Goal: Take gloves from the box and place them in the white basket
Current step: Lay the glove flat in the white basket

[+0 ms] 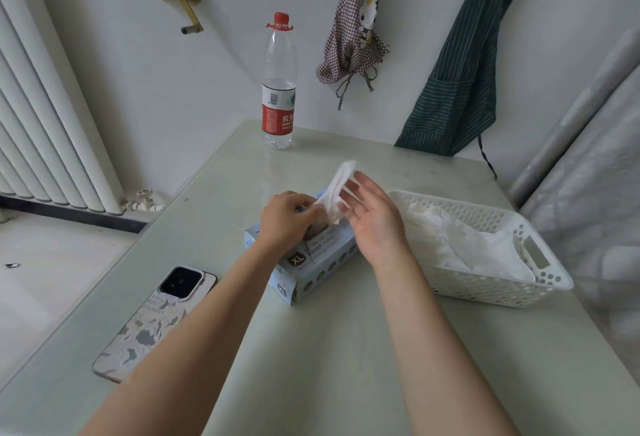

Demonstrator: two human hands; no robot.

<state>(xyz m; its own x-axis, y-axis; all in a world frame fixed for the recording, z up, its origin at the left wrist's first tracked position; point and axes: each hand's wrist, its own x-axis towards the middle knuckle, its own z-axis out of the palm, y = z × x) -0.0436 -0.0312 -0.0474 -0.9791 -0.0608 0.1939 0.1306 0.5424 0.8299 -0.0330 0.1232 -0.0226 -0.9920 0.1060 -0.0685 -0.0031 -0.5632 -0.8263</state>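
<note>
Pale green counter (311, 349) fills most of the frame, and on it we are in the middle of pulling a glove out of the box. To do this step well, we think the left hand (285, 219) should keep the box (313, 257) pressed down while the right hand (372, 217) draws the glove (337, 189) up and away toward the right of the frame, slowly, so that only one glove comes and the next ones are not dragged out with it. If several come together, it is better to shake the extra ones back before we carry them over.

White basket (485, 283), at the right of the centre, stands just beside the box and already holds a loose heap of white gloves (460, 241); we judge the task is well under way. The box, light blue and marked XL, lies at the centre; how many gloves remain inside we cannot tell, because the hands cover the opening.

Left hand rests on top of the box with its fingers (304, 207) curled, pinching the lower part of the thin white glove at the opening. Right hand is open, its fingers (356, 189) spread and nearly straight, touching the upper part of the glove, which rises from the box.
</note>
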